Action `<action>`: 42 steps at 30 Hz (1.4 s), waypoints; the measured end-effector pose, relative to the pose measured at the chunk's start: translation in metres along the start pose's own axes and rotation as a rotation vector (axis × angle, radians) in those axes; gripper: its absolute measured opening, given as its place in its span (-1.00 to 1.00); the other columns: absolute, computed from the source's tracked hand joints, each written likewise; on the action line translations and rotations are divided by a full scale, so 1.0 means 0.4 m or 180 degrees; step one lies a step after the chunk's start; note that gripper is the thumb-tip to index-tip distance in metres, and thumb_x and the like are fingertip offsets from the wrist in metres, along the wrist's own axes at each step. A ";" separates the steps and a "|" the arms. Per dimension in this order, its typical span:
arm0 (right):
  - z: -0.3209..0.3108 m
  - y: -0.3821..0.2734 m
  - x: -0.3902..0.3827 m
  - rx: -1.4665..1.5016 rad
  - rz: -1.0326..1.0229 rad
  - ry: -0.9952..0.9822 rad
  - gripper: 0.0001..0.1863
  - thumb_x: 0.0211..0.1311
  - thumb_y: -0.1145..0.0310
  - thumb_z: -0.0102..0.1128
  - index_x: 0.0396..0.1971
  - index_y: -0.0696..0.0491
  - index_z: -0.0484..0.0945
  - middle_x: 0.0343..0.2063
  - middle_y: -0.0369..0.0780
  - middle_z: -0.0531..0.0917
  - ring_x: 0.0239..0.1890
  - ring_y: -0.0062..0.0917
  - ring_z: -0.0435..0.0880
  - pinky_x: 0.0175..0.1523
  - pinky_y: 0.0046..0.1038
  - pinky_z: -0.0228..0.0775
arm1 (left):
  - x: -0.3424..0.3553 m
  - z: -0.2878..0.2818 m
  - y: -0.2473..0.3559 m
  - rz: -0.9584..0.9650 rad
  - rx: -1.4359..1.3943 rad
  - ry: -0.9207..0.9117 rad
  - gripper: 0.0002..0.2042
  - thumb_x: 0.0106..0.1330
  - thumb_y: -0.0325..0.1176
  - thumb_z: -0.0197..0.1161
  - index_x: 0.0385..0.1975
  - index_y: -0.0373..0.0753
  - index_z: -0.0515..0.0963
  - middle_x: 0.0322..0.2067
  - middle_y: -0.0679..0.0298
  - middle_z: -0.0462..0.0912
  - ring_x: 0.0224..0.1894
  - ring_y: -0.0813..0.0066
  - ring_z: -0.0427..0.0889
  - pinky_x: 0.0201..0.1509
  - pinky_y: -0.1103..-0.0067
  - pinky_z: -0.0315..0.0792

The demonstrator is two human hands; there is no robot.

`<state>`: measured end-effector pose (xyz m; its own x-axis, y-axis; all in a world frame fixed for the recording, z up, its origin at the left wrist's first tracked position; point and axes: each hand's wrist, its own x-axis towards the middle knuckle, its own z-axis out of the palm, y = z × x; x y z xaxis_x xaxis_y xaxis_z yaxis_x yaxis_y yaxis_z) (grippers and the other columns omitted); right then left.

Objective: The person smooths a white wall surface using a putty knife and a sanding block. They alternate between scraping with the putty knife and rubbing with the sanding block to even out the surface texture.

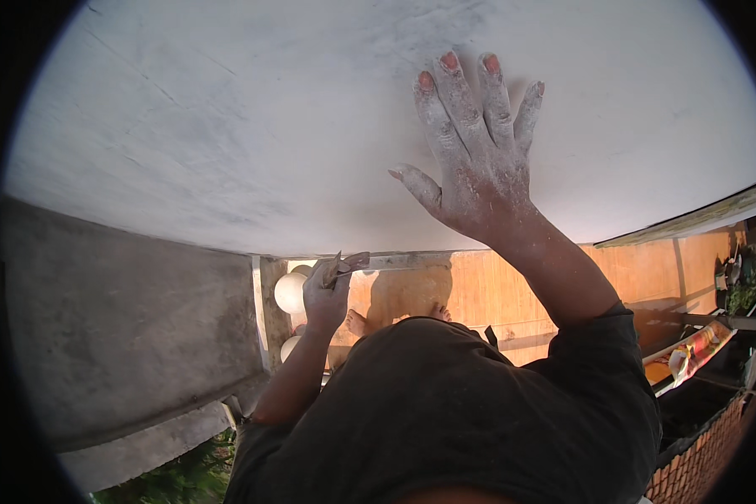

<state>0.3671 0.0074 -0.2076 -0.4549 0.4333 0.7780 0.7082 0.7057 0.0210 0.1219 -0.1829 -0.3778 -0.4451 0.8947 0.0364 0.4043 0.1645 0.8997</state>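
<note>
- While the right hand (479, 160) spreads its dust-coated fingers over the white wall (294, 126), palm toward it and seemingly touching, the left hand (323, 302) hangs lower, well apart, closed on a folded grey-brown piece (357, 261) whose kind I cannot tell.
- The step in hand looks like feeling or rubbing the surface by palm; the next move probably calls for light, even contact.
- Ahead of both hands, the white wall looks pale and smooth, with grey smudges beyond the right fingertips and thin dark lines well to their left.
- Just beside the left hand are white round objects (290, 293); below both hands, bare feet (357, 322) stand on an orange-tan floor (496, 294).
</note>
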 end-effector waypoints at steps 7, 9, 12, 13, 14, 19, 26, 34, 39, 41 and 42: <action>0.044 0.079 0.011 -0.0407 -0.0636 -0.0027 -0.08 0.12 -0.16 0.38 0.44 -0.05 0.33 0.52 -0.19 0.19 0.59 -0.19 0.01 0.33 0.54 -0.06 | -0.015 0.033 -0.022 0.0342 0.0407 -0.0019 -0.93 0.31 -0.47 0.32 -0.29 -0.31 0.64 -0.39 0.20 0.61 -0.41 0.35 0.59 -0.30 0.45 0.45; 0.078 0.091 -0.066 -0.0493 -0.0808 -0.0192 -0.10 0.14 -0.14 0.37 0.44 -0.05 0.34 0.50 -0.19 0.22 0.57 -0.22 0.05 0.32 0.52 0.00 | -0.023 0.030 -0.033 0.0073 0.0283 -0.0015 -0.93 0.30 -0.47 0.32 -0.29 -0.31 0.64 -0.39 0.20 0.61 -0.41 0.35 0.59 -0.29 0.45 0.45; 0.122 0.106 -0.194 -0.0475 -0.0777 -0.0839 -0.14 0.16 -0.11 0.35 0.42 -0.05 0.35 0.49 -0.20 0.23 0.55 -0.25 0.09 0.34 0.47 0.06 | -0.036 0.021 -0.045 -0.0133 0.0063 0.0045 -0.93 0.30 -0.48 0.33 -0.30 -0.31 0.63 -0.39 0.23 0.61 -0.42 0.41 0.59 -0.31 0.46 0.45; 0.130 0.108 -0.233 -0.0446 -0.0754 -0.1042 -0.16 0.20 -0.07 0.32 0.44 -0.04 0.32 0.50 -0.22 0.21 0.56 -0.29 0.09 0.36 0.41 0.07 | -0.039 0.018 -0.047 -0.0444 0.0001 0.0051 -0.93 0.29 -0.48 0.33 -0.30 -0.32 0.63 -0.39 0.24 0.61 -0.43 0.43 0.58 -0.32 0.47 0.45; 0.135 0.108 -0.268 -0.0417 -0.0728 -0.1245 -0.18 0.24 -0.03 0.28 0.45 -0.03 0.30 0.52 -0.25 0.19 0.56 -0.33 0.09 0.38 0.36 0.09 | -0.042 0.016 -0.047 -0.0213 -0.0020 0.0081 -0.90 0.31 -0.46 0.32 -0.25 -0.31 0.63 -0.39 0.28 0.62 -0.44 0.51 0.58 -0.33 0.52 0.45; 0.112 0.045 -0.393 0.0358 -0.0114 -0.1882 -0.06 0.15 0.01 0.40 0.45 0.15 0.22 0.51 -0.04 0.16 0.59 -0.23 0.02 0.51 0.30 -0.14 | -0.046 0.024 -0.016 -0.0445 -0.0180 0.0100 -0.88 0.30 -0.50 0.33 -0.20 -0.30 0.63 -0.49 0.34 0.58 -0.47 0.64 0.53 -0.37 0.58 0.43; 0.086 -0.105 -0.402 0.2405 0.0898 -0.2417 -0.26 0.24 0.10 0.38 0.34 0.13 0.39 0.31 0.01 0.48 0.37 -0.18 0.44 0.46 -0.12 0.22 | -0.038 0.074 0.124 -0.0560 -0.0860 -0.0425 -0.84 0.33 -0.45 0.35 -0.16 -0.33 0.62 -0.41 0.35 0.68 -0.41 0.66 0.59 -0.28 0.62 0.49; 0.073 -0.135 -0.353 0.4458 0.2438 -0.2937 -0.50 0.37 0.35 0.31 0.26 0.18 0.46 0.13 -0.15 0.65 0.14 -0.49 0.63 0.27 -0.43 0.42 | -0.025 0.089 0.257 -0.0825 -0.1648 -0.0800 -0.94 0.37 -0.44 0.33 -0.28 -0.28 0.64 -0.42 0.33 0.65 -0.44 0.65 0.55 -0.33 0.61 0.45; 0.075 -0.174 -0.354 0.5392 0.2909 -0.2716 -0.45 0.35 0.40 0.33 0.30 0.16 0.42 0.17 -0.22 0.60 0.21 -0.55 0.54 0.35 -0.42 0.34 | -0.005 0.082 0.273 -0.0694 -0.2441 -0.0394 -0.94 0.37 -0.45 0.33 -0.27 -0.27 0.60 -0.49 0.38 0.58 -0.47 0.68 0.52 -0.39 0.65 0.40; 0.084 -0.200 -0.348 0.5951 0.2976 -0.2814 -0.42 0.34 0.41 0.35 0.32 0.16 0.40 0.17 -0.22 0.58 0.22 -0.57 0.50 0.35 -0.43 0.31 | 0.009 0.078 0.271 -0.0634 -0.2839 -0.0262 -0.93 0.37 -0.45 0.32 -0.25 -0.28 0.59 -0.50 0.39 0.56 -0.48 0.68 0.51 -0.40 0.65 0.39; 0.090 -0.212 -0.340 0.5714 0.2823 -0.2952 -0.42 0.33 0.40 0.35 0.32 0.16 0.40 0.15 -0.23 0.58 0.21 -0.57 0.49 0.35 -0.43 0.31 | 0.015 0.076 0.270 -0.0599 -0.2964 -0.0223 -0.92 0.37 -0.46 0.32 -0.24 -0.28 0.58 -0.50 0.39 0.56 -0.48 0.68 0.52 -0.40 0.66 0.39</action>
<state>0.3496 -0.0913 -0.3378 -0.8306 0.5251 -0.1855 -0.0343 -0.3807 -0.9240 0.1871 -0.1470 -0.2939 -0.3768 0.9151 -0.1434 -0.4816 -0.0613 0.8743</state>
